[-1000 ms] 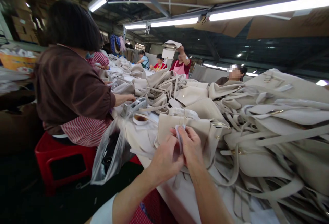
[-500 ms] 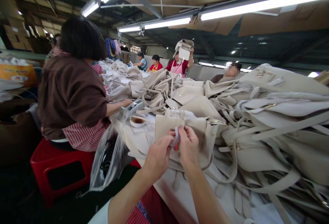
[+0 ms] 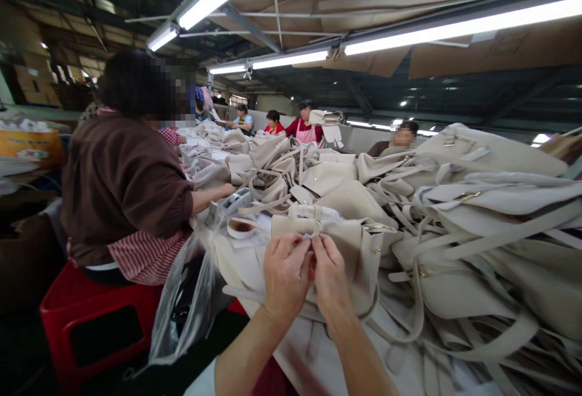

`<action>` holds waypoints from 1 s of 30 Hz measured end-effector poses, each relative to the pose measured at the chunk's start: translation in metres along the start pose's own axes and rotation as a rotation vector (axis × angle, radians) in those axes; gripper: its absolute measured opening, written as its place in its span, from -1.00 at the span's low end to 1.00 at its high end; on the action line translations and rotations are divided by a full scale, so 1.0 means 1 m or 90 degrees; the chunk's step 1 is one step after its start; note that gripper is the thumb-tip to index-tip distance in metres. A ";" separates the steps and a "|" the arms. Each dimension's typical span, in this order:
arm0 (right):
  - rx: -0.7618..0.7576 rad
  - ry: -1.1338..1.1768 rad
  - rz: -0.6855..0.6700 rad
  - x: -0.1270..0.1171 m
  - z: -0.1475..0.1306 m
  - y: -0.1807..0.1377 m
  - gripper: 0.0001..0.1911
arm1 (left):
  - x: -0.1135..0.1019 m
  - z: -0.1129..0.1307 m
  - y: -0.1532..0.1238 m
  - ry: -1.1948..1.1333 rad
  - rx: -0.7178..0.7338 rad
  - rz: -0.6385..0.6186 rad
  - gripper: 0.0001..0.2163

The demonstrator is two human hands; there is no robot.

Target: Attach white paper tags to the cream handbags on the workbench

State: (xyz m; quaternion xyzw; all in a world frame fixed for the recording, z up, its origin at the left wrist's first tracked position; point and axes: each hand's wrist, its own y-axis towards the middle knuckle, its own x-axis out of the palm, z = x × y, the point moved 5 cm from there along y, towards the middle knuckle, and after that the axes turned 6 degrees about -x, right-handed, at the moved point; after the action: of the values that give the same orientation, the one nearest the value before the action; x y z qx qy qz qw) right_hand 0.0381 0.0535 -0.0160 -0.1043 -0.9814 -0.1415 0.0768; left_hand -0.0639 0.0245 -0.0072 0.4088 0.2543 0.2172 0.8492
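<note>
My left hand (image 3: 284, 275) and my right hand (image 3: 331, 278) meet fingertip to fingertip just in front of a beige handbag (image 3: 359, 244) that lies at the near edge of the table. Both hands pinch a small white strip (image 3: 312, 249), which is almost hidden between the fingers. The handbag's folded top edge with a beige strap (image 3: 300, 225) lies directly behind my fingertips.
A big heap of beige handbags and straps (image 3: 477, 214) covers the table to the right and behind. A person in a brown top (image 3: 122, 184) sits on a red stool (image 3: 91, 323) at my left. A clear plastic bag (image 3: 186, 305) hangs off the table edge, near a small white dish (image 3: 240, 227). More workers (image 3: 304, 129) sit at the far end.
The white strip stood up visibly between my fingers before; now my fingertips have closed over it and it barely shows. The far worker has lowered the bag held overhead. My view has tilted up slightly.
</note>
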 end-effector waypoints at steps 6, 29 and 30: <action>0.012 0.102 -0.039 0.003 0.000 -0.003 -0.57 | 0.011 -0.011 0.003 -0.193 -0.203 -0.052 -0.81; -0.348 -0.563 0.304 -0.190 -0.117 -0.078 -0.79 | 0.053 -0.027 0.002 -0.664 -0.705 -0.133 -0.86; -0.292 -0.628 0.397 -0.235 -0.128 -0.095 -0.76 | 0.054 -0.029 0.002 -0.668 -0.706 -0.129 -0.86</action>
State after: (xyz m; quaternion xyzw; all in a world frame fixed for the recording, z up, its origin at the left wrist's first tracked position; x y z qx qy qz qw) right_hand 0.2590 -0.1167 0.0383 -0.4526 -0.7695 -0.2548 -0.3717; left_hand -0.0401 0.0738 -0.0351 -0.0525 -0.2919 0.0120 0.9549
